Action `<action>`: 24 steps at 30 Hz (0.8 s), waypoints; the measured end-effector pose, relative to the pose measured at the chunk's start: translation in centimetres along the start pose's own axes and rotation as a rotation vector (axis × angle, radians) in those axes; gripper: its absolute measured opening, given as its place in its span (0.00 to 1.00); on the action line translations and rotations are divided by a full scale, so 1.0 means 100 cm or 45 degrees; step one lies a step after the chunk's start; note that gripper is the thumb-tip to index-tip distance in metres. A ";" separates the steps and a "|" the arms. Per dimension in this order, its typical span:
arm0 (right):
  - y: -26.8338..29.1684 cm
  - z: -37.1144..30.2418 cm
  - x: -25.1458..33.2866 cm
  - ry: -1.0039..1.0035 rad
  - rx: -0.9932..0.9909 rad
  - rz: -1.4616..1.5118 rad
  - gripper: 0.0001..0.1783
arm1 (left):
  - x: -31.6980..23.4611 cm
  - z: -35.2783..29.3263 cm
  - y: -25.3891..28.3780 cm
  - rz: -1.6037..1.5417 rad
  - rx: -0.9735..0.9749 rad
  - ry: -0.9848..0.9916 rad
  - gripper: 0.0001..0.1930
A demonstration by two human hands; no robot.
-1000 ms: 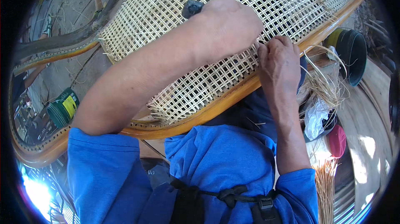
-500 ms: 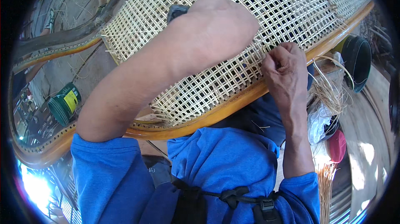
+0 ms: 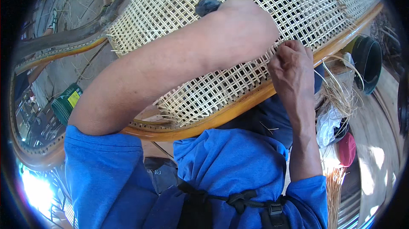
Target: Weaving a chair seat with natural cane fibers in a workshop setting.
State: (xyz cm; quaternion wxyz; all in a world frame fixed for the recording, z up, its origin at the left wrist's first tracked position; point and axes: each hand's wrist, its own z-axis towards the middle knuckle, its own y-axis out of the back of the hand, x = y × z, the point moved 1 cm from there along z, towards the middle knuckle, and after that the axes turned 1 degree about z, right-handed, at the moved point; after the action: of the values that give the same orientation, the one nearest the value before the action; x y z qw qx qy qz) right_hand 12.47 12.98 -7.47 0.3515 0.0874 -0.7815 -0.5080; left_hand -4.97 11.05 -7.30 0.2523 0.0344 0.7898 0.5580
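Note:
A pale woven cane panel [image 3: 213,90] with open holes fills the middle of the view, set in a curved, varnished wooden frame [image 3: 251,97]. My left arm stretches across it, and my left hand [image 3: 251,20] is bent over the weave with its fingers hidden. Just beyond that hand shows a dark grey lump [image 3: 207,6], whose kind I cannot make out. Close to the near wooden edge, my right hand [image 3: 292,65] is closed, its fingertips curled against the cane. Whatever those fingers pinch is too small to see.
A green pot with a yellow label [image 3: 67,103] stands at the left. To the right are a dark green bucket [image 3: 367,65], loose cane strands [image 3: 338,92], a white plastic bag [image 3: 328,124], a dark red round thing [image 3: 347,149] and a bundle of thin strands [image 3: 335,186].
My left hand and arm have shifted to the right over the cane, and the dark lump has moved right and slightly away with them. My right hand stays at nearly the same spot.

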 end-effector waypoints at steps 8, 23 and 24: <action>-0.011 0.005 0.008 -0.022 -0.129 -0.282 0.09 | -0.008 -0.010 -0.002 -0.001 0.052 0.250 0.09; 0.055 -0.030 -0.043 0.100 -0.386 0.027 0.11 | -0.004 -0.048 0.016 0.010 -0.164 0.773 0.16; 0.058 -0.036 -0.053 -0.001 -0.374 -0.002 0.11 | -0.013 -0.043 0.011 -0.006 -0.257 0.758 0.17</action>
State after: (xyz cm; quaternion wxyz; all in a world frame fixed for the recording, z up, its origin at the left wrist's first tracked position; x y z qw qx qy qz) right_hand 19.92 15.70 -4.14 0.3598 0.0355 -0.6987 -0.6173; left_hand -5.96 7.29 -4.79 0.0135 -0.1575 0.7696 0.6187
